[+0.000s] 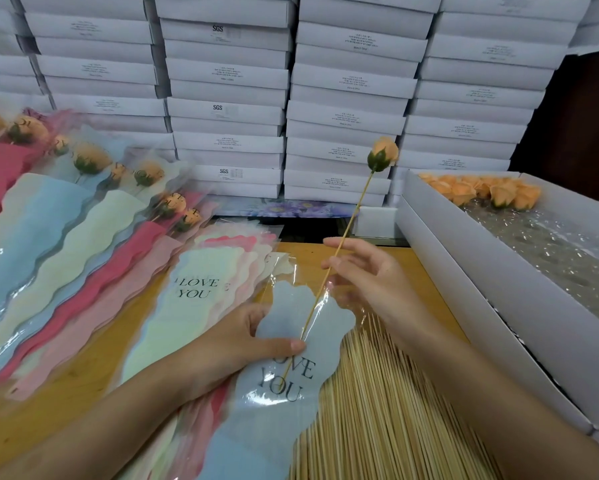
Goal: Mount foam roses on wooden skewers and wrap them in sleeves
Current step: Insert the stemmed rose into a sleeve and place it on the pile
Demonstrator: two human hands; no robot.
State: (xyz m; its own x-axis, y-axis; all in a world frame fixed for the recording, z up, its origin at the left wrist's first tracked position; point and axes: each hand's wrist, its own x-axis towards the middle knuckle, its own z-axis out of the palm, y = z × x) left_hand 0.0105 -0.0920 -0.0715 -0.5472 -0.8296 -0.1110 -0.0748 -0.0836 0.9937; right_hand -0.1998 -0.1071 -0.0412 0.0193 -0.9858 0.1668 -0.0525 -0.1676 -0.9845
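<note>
An orange foam rose (383, 154) with a green base sits on top of a thin wooden skewer (351, 221). My right hand (367, 277) pinches the skewer about halfway down. The skewer's lower end is inside a pale blue sleeve (291, 362) printed "I LOVE YOU". My left hand (242, 341) grips that sleeve at its upper left edge, thumb on top. The sleeve lies over a heap of bare skewers (388, 403).
A stack of unused sleeves (201, 289) lies left of my hands. Several wrapped roses (83, 188) fan across the far left. A white box (471, 306) on the right holds loose orange rose heads (485, 192) and clear film. Stacked white boxes (228, 109) form a wall behind.
</note>
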